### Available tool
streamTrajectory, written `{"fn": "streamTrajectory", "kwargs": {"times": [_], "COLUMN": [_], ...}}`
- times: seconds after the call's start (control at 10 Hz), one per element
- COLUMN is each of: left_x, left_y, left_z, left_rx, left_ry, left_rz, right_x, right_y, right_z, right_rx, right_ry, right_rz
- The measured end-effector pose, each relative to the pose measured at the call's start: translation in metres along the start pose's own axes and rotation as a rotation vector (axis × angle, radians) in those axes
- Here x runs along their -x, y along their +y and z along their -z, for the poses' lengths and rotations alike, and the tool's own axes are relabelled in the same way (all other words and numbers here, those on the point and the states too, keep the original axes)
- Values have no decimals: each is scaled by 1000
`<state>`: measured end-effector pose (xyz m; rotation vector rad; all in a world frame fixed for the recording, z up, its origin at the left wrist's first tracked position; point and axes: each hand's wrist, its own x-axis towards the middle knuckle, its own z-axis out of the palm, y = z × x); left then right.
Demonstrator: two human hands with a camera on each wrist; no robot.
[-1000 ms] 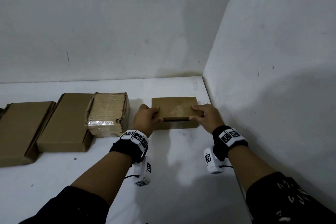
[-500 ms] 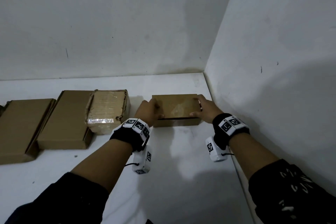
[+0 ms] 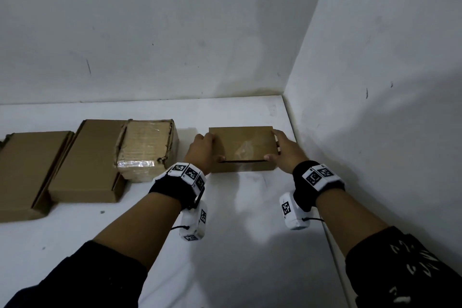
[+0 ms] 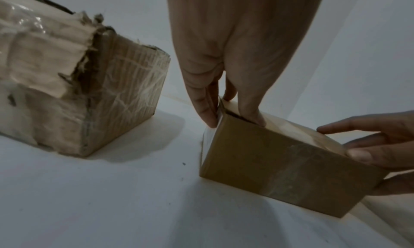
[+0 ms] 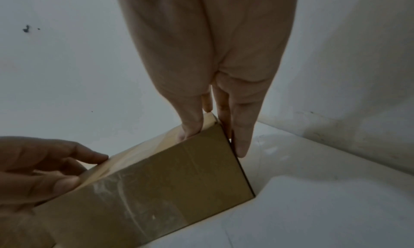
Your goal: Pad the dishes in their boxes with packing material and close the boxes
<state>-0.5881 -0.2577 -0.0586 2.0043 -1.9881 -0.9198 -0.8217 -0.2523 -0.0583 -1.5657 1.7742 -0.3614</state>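
**Small box held at both ends, in the bench corner**

The small cardboard box (image 3: 242, 147) sits flat on the white bench (image 3: 237, 245) near the right wall (image 3: 387, 82), long axis running left to right (lid nearly shut, a dark slit along its near edge). The left hand (image 3: 203, 150) clasps its left end, thumb on top; the right hand (image 3: 287, 151) clasps the right end likewise. A torn, taped box (image 3: 147, 149) stands just left, then two flat cartons (image 3: 85, 162).

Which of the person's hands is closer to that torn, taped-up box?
Left. The left hand grips the left end of the small box, just right of the torn box without touching it. The right hand grips the small box's far end, beside the wall.
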Motion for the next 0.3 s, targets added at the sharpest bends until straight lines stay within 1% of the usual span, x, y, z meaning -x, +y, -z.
{"fn": "streamTrajectory", "kwargs": {"times": [0.1,0.2,0.3], "left_x": [0,8,15], "left_y": [-1,-2,-4], "left_z": [-3,2,10], "left_rx": [10,-8,-66], "left_ry": [22,11,43], "left_rz": [-6,-33,-93], "right_x": [-1,6,16], "right_y": [0,-11,-24], "right_z": [-2,2,0], "right_rx": [2,33,160], "right_ry": [9,16,126], "right_rz": [-21,-42,-19]}}
